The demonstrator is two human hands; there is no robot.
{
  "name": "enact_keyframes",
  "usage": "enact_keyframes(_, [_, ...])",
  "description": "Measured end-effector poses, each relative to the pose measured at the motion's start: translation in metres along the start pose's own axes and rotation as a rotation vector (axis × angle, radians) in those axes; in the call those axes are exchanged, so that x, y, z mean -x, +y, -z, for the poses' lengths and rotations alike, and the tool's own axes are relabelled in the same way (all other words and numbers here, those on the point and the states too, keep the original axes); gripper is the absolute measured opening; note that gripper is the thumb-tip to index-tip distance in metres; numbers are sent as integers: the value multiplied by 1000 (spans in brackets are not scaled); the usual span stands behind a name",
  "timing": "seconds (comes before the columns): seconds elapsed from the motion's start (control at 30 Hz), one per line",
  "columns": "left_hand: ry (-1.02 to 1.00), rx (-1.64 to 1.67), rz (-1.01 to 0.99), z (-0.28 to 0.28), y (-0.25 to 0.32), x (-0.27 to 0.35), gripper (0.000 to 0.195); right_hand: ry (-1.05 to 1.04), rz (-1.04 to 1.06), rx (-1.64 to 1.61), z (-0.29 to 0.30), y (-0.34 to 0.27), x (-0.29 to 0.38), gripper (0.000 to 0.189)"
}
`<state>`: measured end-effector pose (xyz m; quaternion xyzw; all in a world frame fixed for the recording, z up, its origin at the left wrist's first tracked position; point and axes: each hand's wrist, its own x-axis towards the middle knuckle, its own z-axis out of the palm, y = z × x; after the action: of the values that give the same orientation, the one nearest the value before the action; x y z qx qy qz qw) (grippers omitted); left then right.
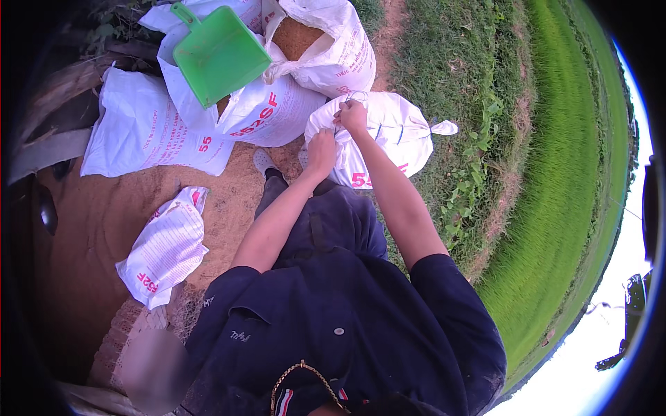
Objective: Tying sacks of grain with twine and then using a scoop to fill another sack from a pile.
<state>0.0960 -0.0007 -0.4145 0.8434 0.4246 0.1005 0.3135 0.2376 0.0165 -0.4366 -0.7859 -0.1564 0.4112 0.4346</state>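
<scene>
A full white woven feed sack stands in front of me, its top closed with dark cord stitches and one corner sticking out as a tuft. My left hand is closed at the near left edge of the sack's top, on the cord or the fabric; which one, I cannot tell. My right hand is a little above and to the right, its fingers pinching the cord, with a thin loop of it showing beyond the fingers.
An open sack of brown grainy material stands beyond. A green plastic dustpan rests on another open sack. Flat white sacks lie left, one more nearer on the dirt. Grass borders the right side.
</scene>
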Motion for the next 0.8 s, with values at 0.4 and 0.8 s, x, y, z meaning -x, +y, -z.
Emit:
enact_keyframes(0.4, [-96, -116, 155, -10, -1, -23, 22, -69, 181, 15, 0, -10, 4, 18])
enact_keyframes(0.8, [110, -247, -137, -10, 5, 3, 15, -240, -22, -78, -11, 0, -11, 19])
